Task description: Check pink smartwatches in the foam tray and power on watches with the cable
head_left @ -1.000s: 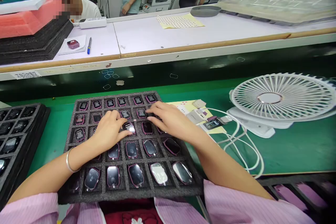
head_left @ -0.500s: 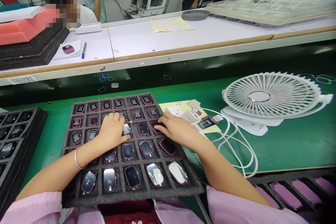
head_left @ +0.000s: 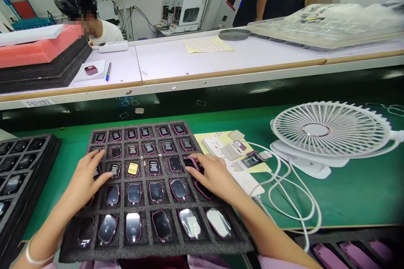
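Observation:
A dark grey foam tray [head_left: 132, 254] lies in front of me, its compartments holding several smartwatches with purple frames. Many upper screens show white text; one watch [head_left: 133, 169] has a lit yellow face reading 02:41. Lower ones are dark or reflective. My left hand [head_left: 82, 176] is open over the tray's left columns, thumb and fingers spread around a partly hidden watch. At the right column, my right hand [head_left: 212, 173] pinches a smartwatch [head_left: 190, 162] between thumb and fingers; it sits slightly tilted at its compartment.
Right of the tray are a white power strip [head_left: 249, 183], adapters and white cables [head_left: 299, 218]. A white fan [head_left: 330, 130] stands farther right. Another foam tray [head_left: 27, 183] of watches lies left. Beyond, a raised shelf [head_left: 164, 65] carries foam stacks, and a person [head_left: 105, 31] sits behind it.
My left hand has moved from the tray's middle to its left side, uncovering the yellow-lit watch. My right hand stays at the right column, its watch now more visible. The view has shifted slightly.

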`<state>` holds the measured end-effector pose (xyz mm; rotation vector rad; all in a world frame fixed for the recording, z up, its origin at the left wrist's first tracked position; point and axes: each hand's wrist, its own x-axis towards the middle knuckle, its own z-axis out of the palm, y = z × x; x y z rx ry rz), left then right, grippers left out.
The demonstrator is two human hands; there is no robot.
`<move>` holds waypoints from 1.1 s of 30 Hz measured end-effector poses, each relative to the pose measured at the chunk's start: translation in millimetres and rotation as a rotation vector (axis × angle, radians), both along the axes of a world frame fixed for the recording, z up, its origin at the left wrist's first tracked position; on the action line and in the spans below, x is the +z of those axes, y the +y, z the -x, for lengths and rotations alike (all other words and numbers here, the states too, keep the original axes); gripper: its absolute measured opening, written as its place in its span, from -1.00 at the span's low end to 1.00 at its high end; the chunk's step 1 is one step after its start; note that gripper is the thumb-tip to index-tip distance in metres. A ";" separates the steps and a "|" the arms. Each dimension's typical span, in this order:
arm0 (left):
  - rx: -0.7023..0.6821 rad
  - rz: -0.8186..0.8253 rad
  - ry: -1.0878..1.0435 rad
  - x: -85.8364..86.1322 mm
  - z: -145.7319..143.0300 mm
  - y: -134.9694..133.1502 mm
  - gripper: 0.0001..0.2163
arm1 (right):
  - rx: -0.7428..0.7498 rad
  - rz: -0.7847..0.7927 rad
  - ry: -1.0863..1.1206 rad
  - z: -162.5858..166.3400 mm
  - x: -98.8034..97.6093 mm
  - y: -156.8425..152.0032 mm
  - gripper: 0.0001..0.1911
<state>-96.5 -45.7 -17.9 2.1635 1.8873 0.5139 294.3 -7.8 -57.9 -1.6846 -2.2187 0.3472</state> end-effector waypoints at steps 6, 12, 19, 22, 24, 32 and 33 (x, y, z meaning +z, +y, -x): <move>0.359 0.078 -0.373 -43.2 41.1 -49.5 -0.29 | -0.043 -0.018 0.160 4.4 -22.0 1.8 -0.69; 0.408 0.102 -0.514 -32.8 32.2 -19.3 -0.27 | -0.064 -0.009 0.203 14.7 -16.9 31.8 -0.69; 0.239 0.008 0.025 1.0 17.2 24.7 -0.41 | -0.116 -0.037 0.147 23.6 -15.4 39.9 -0.72; -0.105 -0.140 0.154 16.2 -44.0 39.9 -0.68 | -0.151 -0.081 0.163 24.9 -13.7 35.4 -0.73; -0.341 -0.082 0.153 19.9 -96.9 51.4 -0.76 | -0.144 -0.136 0.235 25.5 -11.8 32.1 -0.73; -0.253 0.092 0.105 -6.6 -204.8 94.8 -0.69 | -0.094 -0.078 0.686 21.3 -14.5 28.4 -0.74; -0.237 0.105 0.068 -8.6 -204.8 96.0 -0.72 | -0.094 -0.059 0.751 20.6 -15.3 29.5 -0.72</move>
